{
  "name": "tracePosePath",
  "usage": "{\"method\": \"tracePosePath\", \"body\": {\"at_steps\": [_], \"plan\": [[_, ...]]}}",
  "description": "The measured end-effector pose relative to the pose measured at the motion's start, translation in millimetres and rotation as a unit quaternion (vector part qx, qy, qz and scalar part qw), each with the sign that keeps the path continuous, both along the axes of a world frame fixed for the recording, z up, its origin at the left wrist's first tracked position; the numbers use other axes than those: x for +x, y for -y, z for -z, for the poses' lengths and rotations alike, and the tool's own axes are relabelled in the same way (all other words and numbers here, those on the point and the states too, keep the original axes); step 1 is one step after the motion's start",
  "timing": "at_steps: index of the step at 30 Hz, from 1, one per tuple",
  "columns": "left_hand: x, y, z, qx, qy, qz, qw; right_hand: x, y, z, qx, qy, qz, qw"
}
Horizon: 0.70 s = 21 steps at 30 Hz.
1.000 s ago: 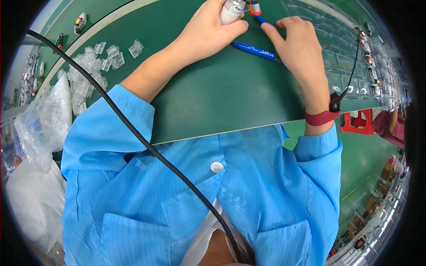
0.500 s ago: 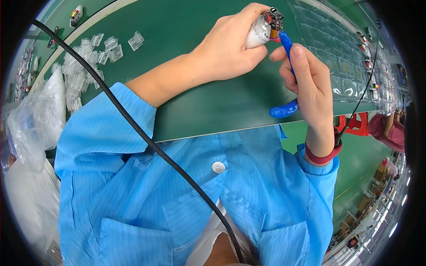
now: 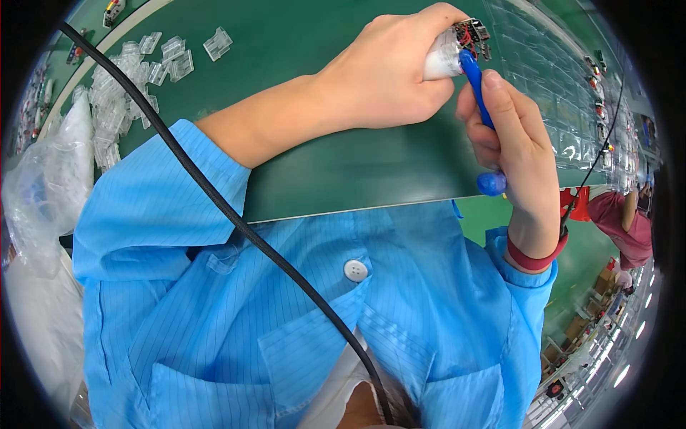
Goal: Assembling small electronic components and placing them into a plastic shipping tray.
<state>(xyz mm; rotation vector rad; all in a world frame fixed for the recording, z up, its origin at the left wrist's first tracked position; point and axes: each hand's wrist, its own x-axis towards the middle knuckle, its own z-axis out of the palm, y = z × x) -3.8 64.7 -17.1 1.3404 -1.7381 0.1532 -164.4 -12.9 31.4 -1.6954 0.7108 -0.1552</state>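
Observation:
My left hand (image 3: 396, 75) is closed around a white cylindrical device (image 3: 441, 61), tilted over the green table. A small circuit board (image 3: 473, 36) with red wires sits at the device's exposed end. Between the thumb and fingers of my right hand (image 3: 518, 132) is a blue hand tool (image 3: 479, 96) with rounded ends. Its upper tip meets the device beside the board and wires; whether it presses inside cannot be seen. The tool's lower end (image 3: 491, 184) pokes out below my curled fingers. A dark red band (image 3: 536, 261) circles my right wrist.
Clear plastic pieces (image 3: 118, 93) are heaped on the green table (image 3: 321, 179) at left, beside a plastic bag (image 3: 53, 179). Clear blister trays (image 3: 554, 79) lie at right. A black cable (image 3: 207, 186) crosses in front of me. Another person (image 3: 622, 222) is at far right.
Both hands have shifted slightly right in view with the device and tool. The blue tool has turned, so its lower end now shows as a rounded knob.

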Motion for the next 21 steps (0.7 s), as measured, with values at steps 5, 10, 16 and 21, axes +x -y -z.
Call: {"method": "tracePosePath", "body": {"at_steps": [5, 10, 16, 21], "plan": [[-2.6, -3.4, -2.1, 0.036, 0.032, -0.037, 0.998, 5.3, -8.0, 4.0, -0.110, -0.016, -0.002, 0.994], [0.1, 6.8, 13.0, 0.138, -0.167, 0.010, 0.976, 6.8, -19.9, 12.6, -0.585, -0.095, -0.031, 0.805], [-3.0, 5.9, -23.6, 0.260, -0.310, 0.019, 0.914, 15.9, -10.4, 16.4, -0.542, -0.040, 0.018, 0.839], [5.3, 14.8, 28.2, 0.017, -0.203, 0.101, 0.974, 6.6, -2.4, 10.3, -0.275, 0.029, 0.041, 0.960]]}}
